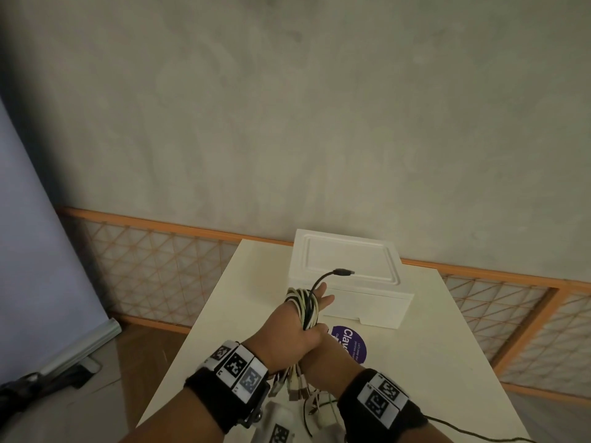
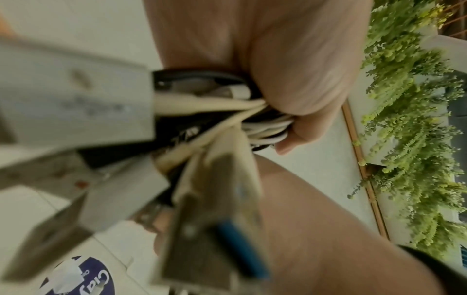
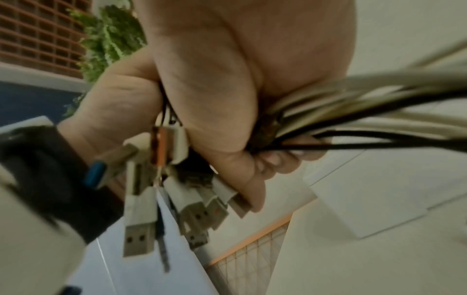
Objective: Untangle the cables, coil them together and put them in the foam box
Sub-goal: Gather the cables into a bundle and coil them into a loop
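Note:
A bundle of white and black cables (image 1: 305, 306) is wound in loops around my left hand (image 1: 287, 334), above the near part of the white table (image 1: 415, 346). That hand's fingers point toward the foam box (image 1: 348, 276), and in the left wrist view its thumb (image 2: 285, 147) curls over the strands (image 2: 265, 127). My right hand (image 1: 319, 342) sits just under the left. It grips the same bundle (image 3: 353, 119) in a fist, and several USB plugs (image 3: 141, 219) hang below it. One black plug end (image 1: 343, 272) sticks up in front of the box, which has its lid on.
A round purple sticker (image 1: 350, 343) lies on the table between my hands and the box. An orange lattice fence (image 1: 153, 260) runs behind the table, close to the box. A thin black wire (image 1: 479, 434) trails off the front right corner.

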